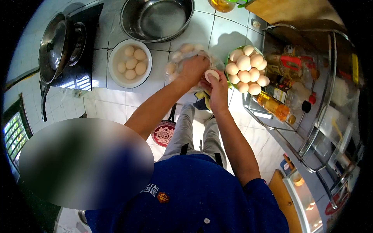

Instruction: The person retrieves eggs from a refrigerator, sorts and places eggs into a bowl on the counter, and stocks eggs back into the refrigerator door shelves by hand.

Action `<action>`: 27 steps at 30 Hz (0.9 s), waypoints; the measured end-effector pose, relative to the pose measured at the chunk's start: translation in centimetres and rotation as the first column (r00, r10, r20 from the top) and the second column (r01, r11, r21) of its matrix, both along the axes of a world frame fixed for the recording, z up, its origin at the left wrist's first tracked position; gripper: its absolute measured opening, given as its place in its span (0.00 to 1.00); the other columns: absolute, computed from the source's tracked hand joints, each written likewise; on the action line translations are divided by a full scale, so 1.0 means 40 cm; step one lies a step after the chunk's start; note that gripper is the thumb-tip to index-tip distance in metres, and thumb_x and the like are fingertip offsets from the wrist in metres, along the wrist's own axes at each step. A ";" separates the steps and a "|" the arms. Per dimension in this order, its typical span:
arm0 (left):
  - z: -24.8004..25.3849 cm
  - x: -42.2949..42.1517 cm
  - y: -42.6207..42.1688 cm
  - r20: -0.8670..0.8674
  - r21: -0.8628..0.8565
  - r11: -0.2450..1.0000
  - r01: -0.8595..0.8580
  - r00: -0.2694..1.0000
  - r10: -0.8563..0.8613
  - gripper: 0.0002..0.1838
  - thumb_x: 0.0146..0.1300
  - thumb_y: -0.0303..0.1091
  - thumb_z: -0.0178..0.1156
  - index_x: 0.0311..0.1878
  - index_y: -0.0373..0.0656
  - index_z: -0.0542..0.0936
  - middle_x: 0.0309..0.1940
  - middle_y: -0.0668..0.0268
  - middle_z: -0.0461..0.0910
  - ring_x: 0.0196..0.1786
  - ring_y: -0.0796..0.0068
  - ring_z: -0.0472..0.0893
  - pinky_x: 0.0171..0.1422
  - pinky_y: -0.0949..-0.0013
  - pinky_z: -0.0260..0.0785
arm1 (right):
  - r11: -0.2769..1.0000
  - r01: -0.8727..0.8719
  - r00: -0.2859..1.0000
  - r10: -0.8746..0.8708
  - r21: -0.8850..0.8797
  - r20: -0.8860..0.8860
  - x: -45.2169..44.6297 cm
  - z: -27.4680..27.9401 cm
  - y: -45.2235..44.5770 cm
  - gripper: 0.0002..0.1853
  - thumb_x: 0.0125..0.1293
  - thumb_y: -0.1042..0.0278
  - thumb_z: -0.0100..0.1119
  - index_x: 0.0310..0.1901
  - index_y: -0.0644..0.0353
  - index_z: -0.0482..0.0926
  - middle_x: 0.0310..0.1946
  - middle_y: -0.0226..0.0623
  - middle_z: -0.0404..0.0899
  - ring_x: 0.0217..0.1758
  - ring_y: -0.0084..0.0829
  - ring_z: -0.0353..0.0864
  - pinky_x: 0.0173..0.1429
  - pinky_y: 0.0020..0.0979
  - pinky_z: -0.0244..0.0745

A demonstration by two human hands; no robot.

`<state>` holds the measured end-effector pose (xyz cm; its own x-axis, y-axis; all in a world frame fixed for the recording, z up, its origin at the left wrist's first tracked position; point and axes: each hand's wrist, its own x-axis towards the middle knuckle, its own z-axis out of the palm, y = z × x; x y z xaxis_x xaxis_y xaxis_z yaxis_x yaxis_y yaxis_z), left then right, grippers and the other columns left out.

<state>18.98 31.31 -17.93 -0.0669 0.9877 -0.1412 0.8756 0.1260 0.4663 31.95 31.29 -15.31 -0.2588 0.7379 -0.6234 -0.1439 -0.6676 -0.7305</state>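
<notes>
My right hand is closed round a pale egg, with the thumb lying across it. Just left of it, my left hand has its fingers curled at a clear plastic bag, gripping the crumpled film. Several eggs show through the bag, and its folds partly hide my left fingertips. To the right of my hands stands a green basket heaped with eggs. On the left, a white bowl holds several eggs, seemingly in liquid.
A large dark metal pot stands behind the bowl. At far left, a lidded pan sits on the stove, its handle jutting forward. A metal rack with bottles lines the right side. A red patterned round item lies below the counter.
</notes>
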 end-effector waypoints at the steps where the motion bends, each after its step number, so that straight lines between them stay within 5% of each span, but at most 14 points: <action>1: 0.008 -0.004 0.007 -0.045 -0.030 0.999 0.032 0.998 -0.033 0.08 0.55 0.32 0.58 0.37 0.41 0.79 0.41 0.55 0.78 0.40 0.52 0.83 0.42 0.55 0.76 | 0.999 0.007 0.999 -0.008 -0.031 -0.047 0.004 0.007 0.001 0.15 0.67 0.67 0.55 0.50 0.65 0.68 0.42 0.40 0.76 0.38 0.31 0.81 0.44 0.29 0.81; 9: 0.004 -0.014 0.002 0.001 -0.123 0.987 -0.107 0.994 0.108 0.13 0.50 0.36 0.66 0.37 0.40 0.79 0.38 0.57 0.79 0.43 0.57 0.82 0.41 0.57 0.76 | 0.948 0.011 0.876 -0.162 -0.317 -0.454 0.063 0.056 0.000 0.24 0.72 0.48 0.43 0.46 0.64 0.74 0.33 0.43 0.80 0.36 0.36 0.82 0.42 0.33 0.79; 10: 0.006 -0.022 -0.017 0.011 -0.023 0.993 -0.114 0.993 0.114 0.15 0.49 0.37 0.67 0.38 0.39 0.79 0.39 0.56 0.80 0.41 0.56 0.82 0.41 0.57 0.75 | 0.928 -0.005 0.804 -0.217 -0.373 -0.553 0.060 0.098 0.007 0.25 0.72 0.46 0.42 0.45 0.64 0.75 0.32 0.44 0.80 0.36 0.37 0.81 0.42 0.34 0.79; 12: 0.019 -0.035 -0.057 0.030 0.080 0.990 -0.113 0.993 0.110 0.17 0.49 0.38 0.68 0.39 0.38 0.80 0.39 0.56 0.80 0.39 0.55 0.82 0.41 0.57 0.75 | 0.882 0.089 0.828 -0.323 -0.462 -0.457 0.052 0.181 0.010 0.29 0.71 0.42 0.39 0.44 0.64 0.75 0.29 0.45 0.79 0.31 0.40 0.78 0.37 0.37 0.75; 14: 0.051 -0.043 -0.094 0.313 -0.002 0.963 -0.269 0.914 0.257 0.21 0.52 0.39 0.67 0.45 0.36 0.79 0.35 0.60 0.81 0.33 0.60 0.81 0.38 0.61 0.74 | 0.912 0.016 0.775 -0.270 -0.409 -0.571 0.065 0.241 0.013 0.32 0.71 0.38 0.36 0.44 0.64 0.75 0.26 0.45 0.77 0.26 0.41 0.73 0.33 0.37 0.69; 15: 0.078 -0.047 -0.109 0.321 0.003 0.965 -0.262 0.914 0.247 0.21 0.52 0.39 0.67 0.45 0.36 0.79 0.35 0.60 0.81 0.33 0.60 0.81 0.38 0.61 0.74 | 0.926 -0.007 0.745 -0.246 -0.376 -0.620 0.072 0.262 0.013 0.36 0.69 0.33 0.32 0.44 0.63 0.76 0.26 0.45 0.76 0.28 0.41 0.71 0.34 0.38 0.66; 17: 0.151 -0.051 -0.137 0.679 -0.373 0.880 -0.294 0.560 0.475 0.20 0.59 0.39 0.62 0.50 0.36 0.79 0.29 0.66 0.81 0.27 0.74 0.79 0.31 0.71 0.70 | 0.948 0.015 0.729 -0.228 -0.318 -0.645 0.087 0.312 0.013 0.37 0.69 0.31 0.31 0.45 0.62 0.76 0.27 0.44 0.76 0.30 0.41 0.71 0.36 0.39 0.66; 18: 0.180 -0.051 -0.151 0.684 -0.366 0.884 -0.291 0.560 0.467 0.20 0.59 0.39 0.62 0.50 0.36 0.79 0.29 0.66 0.81 0.27 0.74 0.79 0.31 0.71 0.70 | 0.965 0.027 0.708 -0.204 -0.262 -0.676 0.090 0.326 0.016 0.38 0.68 0.29 0.30 0.45 0.61 0.76 0.27 0.43 0.76 0.32 0.40 0.71 0.38 0.40 0.65; 19: 0.211 -0.053 -0.171 0.798 -0.478 0.846 -0.237 0.285 0.531 0.19 0.60 0.39 0.60 0.50 0.36 0.79 0.27 0.68 0.80 0.25 0.80 0.76 0.29 0.76 0.67 | 0.990 -0.007 0.666 -0.099 -0.139 -0.739 0.103 0.321 0.023 0.40 0.66 0.25 0.30 0.46 0.58 0.77 0.35 0.42 0.79 0.43 0.43 0.74 0.50 0.46 0.67; 20: 0.246 -0.056 -0.190 0.821 -0.566 0.810 -0.156 -0.014 0.571 0.18 0.62 0.40 0.57 0.50 0.37 0.79 0.25 0.70 0.79 0.24 0.86 0.74 0.26 0.80 0.64 | 0.991 -0.015 0.661 -0.092 -0.136 -0.745 0.111 0.324 0.023 0.40 0.66 0.25 0.30 0.46 0.58 0.77 0.35 0.42 0.79 0.43 0.43 0.74 0.50 0.46 0.67; 23: 0.378 0.005 -0.197 0.844 -0.532 0.829 -0.173 -0.189 0.502 0.16 0.62 0.38 0.56 0.50 0.38 0.79 0.25 0.72 0.77 0.21 0.88 0.71 0.25 0.83 0.60 | 0.967 0.138 0.690 -0.247 -0.212 -0.680 0.107 0.370 0.017 0.39 0.65 0.24 0.32 0.50 0.54 0.77 0.53 0.42 0.76 0.65 0.49 0.67 0.70 0.54 0.56; 24: 0.407 0.013 -0.191 0.867 -0.493 0.857 -0.151 -0.161 0.471 0.17 0.60 0.35 0.61 0.50 0.37 0.79 0.28 0.73 0.77 0.25 0.88 0.73 0.26 0.82 0.63 | 0.969 0.134 0.689 -0.241 -0.207 -0.683 0.102 0.375 0.015 0.39 0.65 0.24 0.32 0.50 0.54 0.77 0.53 0.42 0.76 0.65 0.49 0.67 0.70 0.54 0.56; 27: 0.433 0.080 -0.180 0.947 -0.140 0.915 -0.377 0.219 0.235 0.20 0.54 0.32 0.68 0.51 0.39 0.79 0.31 0.72 0.78 0.27 0.85 0.74 0.27 0.81 0.65 | 0.941 0.183 0.741 -0.322 -0.285 -0.589 0.075 0.408 -0.003 0.39 0.65 0.25 0.34 0.57 0.54 0.71 0.52 0.42 0.76 0.62 0.49 0.71 0.65 0.51 0.65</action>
<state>22.19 24.09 -0.63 -0.2603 0.9346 -0.2426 -0.2753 0.1691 0.9464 34.94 31.18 1.01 -0.4597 0.7132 -0.5291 -0.7007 -0.6573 -0.2772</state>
